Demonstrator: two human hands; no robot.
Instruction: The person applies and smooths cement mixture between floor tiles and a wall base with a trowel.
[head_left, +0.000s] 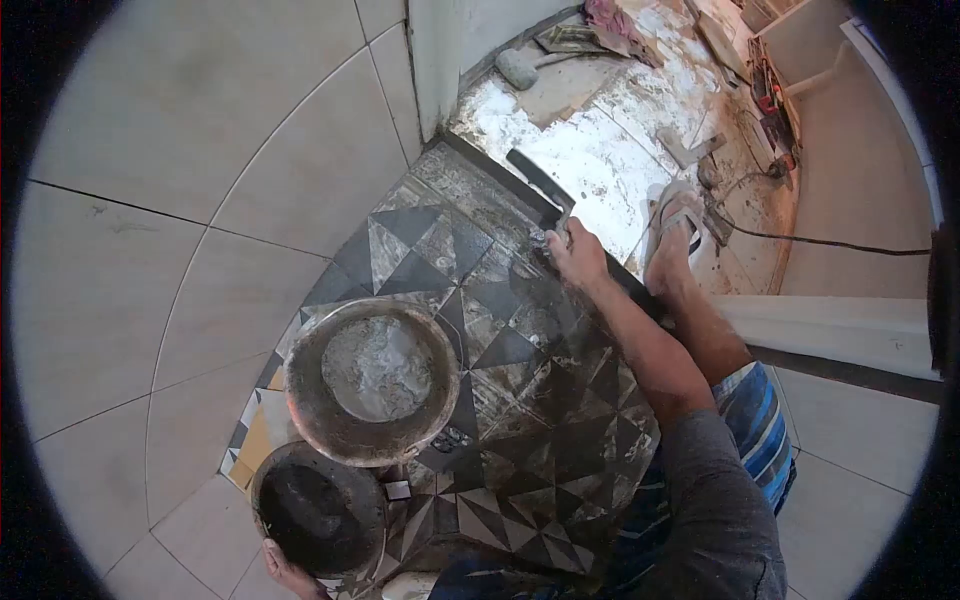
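My right hand is closed round the handle of a trowel, whose long narrow blade lies over the dark edge of the patterned floor. At the bottom left, my left hand touches the outer rim of a dark bucket; its fingers are partly hidden by the bucket. Touching that bucket is a larger round bucket with wet grey mortar inside. Both stand on geometric patterned tiles smeared with grey residue.
Large pale tiles cover the left side. Beyond the dark edge lies a bright, dusty floor with a rounded stone-like lump, tile scraps and tools. A black cable runs right. My sandalled foot rests there.
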